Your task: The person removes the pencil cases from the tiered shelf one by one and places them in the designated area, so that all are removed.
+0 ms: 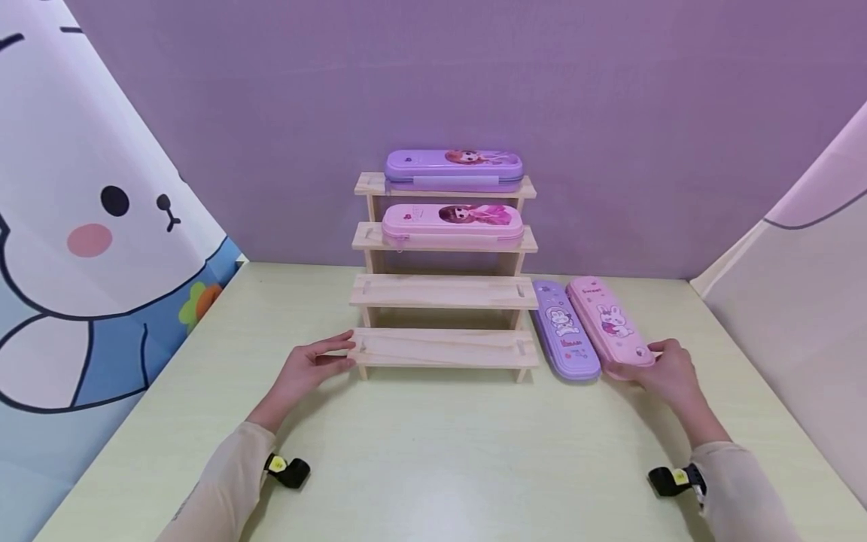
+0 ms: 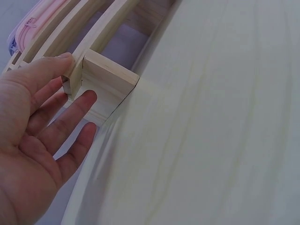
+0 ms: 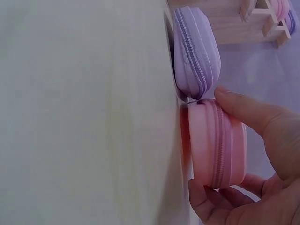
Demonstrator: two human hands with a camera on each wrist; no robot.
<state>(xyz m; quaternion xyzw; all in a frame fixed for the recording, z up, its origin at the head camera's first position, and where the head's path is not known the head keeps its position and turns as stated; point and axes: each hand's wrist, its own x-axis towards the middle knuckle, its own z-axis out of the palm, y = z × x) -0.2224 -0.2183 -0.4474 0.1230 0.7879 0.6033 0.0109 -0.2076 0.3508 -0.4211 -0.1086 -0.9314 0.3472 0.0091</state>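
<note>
Rabbit-print pink case (image 1: 612, 322), gripped at its near end by a person's right hand (image 1: 669, 370), sits right of a four-tier wooden rack (image 1: 443, 290), a purple case (image 1: 566, 330) lying between. The left hand (image 1: 309, 370) pinches the rack's lowest shelf (image 1: 443, 348) at its left end; two doll-print cases (image 1: 452, 226) occupy its upper tiers.

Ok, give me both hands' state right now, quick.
Left hand: closed, holding the left end of the wooden rack's lowest step.
Right hand: closed, holding the near end of the pink rabbit case.
</note>
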